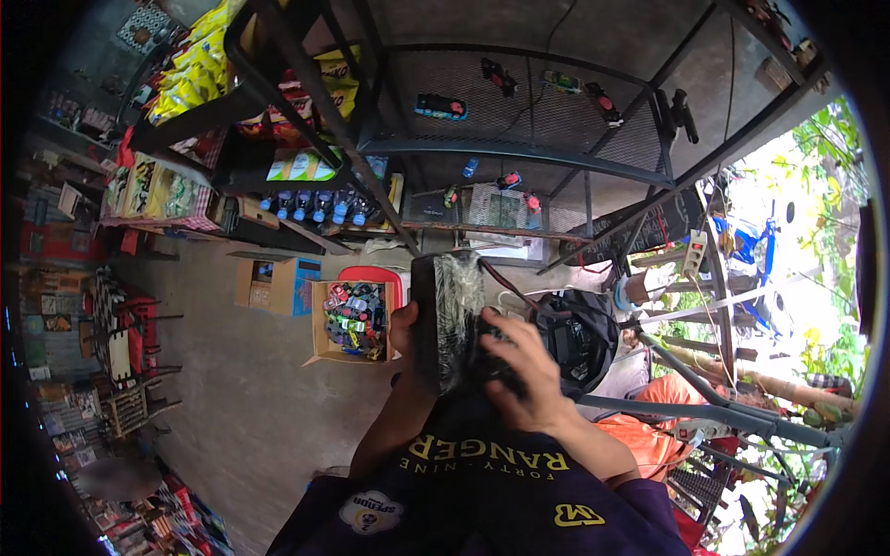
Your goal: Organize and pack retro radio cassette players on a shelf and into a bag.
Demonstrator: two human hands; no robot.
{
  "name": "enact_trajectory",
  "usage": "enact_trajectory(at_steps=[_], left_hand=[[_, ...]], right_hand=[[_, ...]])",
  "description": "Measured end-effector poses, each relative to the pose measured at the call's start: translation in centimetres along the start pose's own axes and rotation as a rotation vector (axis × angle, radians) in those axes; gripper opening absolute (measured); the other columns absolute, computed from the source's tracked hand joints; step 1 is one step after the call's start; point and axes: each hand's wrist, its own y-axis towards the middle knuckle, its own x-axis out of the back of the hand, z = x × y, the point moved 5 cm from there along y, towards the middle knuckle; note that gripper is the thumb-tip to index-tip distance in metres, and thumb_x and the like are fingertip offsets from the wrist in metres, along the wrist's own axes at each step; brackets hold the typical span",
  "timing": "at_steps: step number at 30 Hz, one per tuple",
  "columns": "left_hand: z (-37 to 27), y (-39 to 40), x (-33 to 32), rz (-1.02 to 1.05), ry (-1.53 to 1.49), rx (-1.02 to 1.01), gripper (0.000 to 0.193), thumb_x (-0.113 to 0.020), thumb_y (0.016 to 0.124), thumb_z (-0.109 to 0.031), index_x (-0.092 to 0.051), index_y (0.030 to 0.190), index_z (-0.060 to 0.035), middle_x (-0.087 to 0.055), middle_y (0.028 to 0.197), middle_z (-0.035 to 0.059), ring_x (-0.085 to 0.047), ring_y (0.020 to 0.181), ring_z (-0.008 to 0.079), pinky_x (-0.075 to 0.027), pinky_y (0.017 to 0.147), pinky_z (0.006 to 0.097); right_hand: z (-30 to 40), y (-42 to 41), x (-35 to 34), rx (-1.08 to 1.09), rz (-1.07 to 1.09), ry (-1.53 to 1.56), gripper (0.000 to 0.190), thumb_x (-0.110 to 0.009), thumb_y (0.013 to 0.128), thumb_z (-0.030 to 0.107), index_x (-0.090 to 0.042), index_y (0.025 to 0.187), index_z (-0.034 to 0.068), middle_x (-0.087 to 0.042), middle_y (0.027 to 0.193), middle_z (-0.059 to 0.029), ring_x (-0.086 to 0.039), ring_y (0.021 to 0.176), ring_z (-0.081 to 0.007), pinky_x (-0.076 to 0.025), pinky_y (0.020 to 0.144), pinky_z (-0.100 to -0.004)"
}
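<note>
A dark box-shaped object partly covered in shiny clear plastic wrap (pixel 455 313) is held upright in front of my chest. My left hand (pixel 403 330) grips its left side, the thumb along the edge. My right hand (pixel 525 375) is at its right side with fingers spread and bent, over a dark part that is blurred; whether the fingertips touch it I cannot tell. A dark cord (pixel 507 281) runs from near its top toward the right. Beyond my left hand, an open cardboard box (pixel 320 333) holds many toy cars (pixel 356 320).
A black metal mesh rack (pixel 514 149) with several toy cars stands ahead. A red stool (pixel 372 274) and another cardboard box (pixel 264 285) are on the floor. A black bag (pixel 580 340) lies right. A person in orange clothing (pixel 646 431) is at the right, near metal bars.
</note>
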Motion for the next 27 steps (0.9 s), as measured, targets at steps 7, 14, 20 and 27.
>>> enact_trajectory(at_steps=[7, 14, 20, 27], left_hand=[[2.3, -0.4, -3.1, 0.014, 0.253, 0.183, 0.067, -0.048, 0.089, -0.036, -0.026, 0.146, -0.0056, -0.042, 0.141, 0.0161, -0.050, 0.123, 0.0304, -0.045, 0.099, 0.0461], [2.1, -1.7, -2.3, -0.193, 0.385, 0.066, 0.078, -0.060, 0.086, -0.036, -0.023, 0.146, -0.0033, -0.038, 0.143, 0.0150, -0.045, 0.127, 0.0261, -0.038, 0.105, 0.0405], [1.6, -0.3, -4.0, -0.088, 0.517, -0.025, 0.081, -0.068, 0.082, -0.032, -0.025, 0.143, 0.0003, -0.044, 0.135, 0.0150, -0.047, 0.124, 0.0241, -0.039, 0.104, 0.0371], [1.4, -0.5, -4.9, 0.030, 0.549, 0.007, 0.076, -0.068, 0.080, -0.029, -0.029, 0.138, 0.0008, -0.046, 0.132, 0.0168, -0.048, 0.122, 0.0251, -0.039, 0.103, 0.0367]], right_hand=[[-0.6, 4.5, 2.1, 0.025, -0.132, -0.398, 0.053, -0.068, 0.077, 0.019, -0.054, 0.124, -0.002, -0.046, 0.135, -0.0258, -0.045, 0.123, -0.0436, -0.036, 0.099, -0.0468], [-0.6, 3.6, 0.9, 0.018, -0.119, -0.311, 0.048, -0.063, 0.081, 0.018, -0.054, 0.124, -0.002, -0.041, 0.140, -0.0254, -0.041, 0.128, -0.0432, -0.033, 0.103, -0.0470], [0.4, 3.3, 0.7, 0.012, -0.207, -0.184, 0.043, -0.054, 0.091, 0.024, -0.052, 0.126, 0.000, -0.039, 0.138, -0.0313, -0.041, 0.126, -0.0473, -0.032, 0.105, -0.0506], [0.3, 3.8, 1.2, -0.029, -0.217, -0.133, 0.043, -0.057, 0.089, 0.026, -0.054, 0.123, 0.000, -0.039, 0.138, -0.0300, -0.039, 0.128, -0.0480, -0.032, 0.105, -0.0507]])
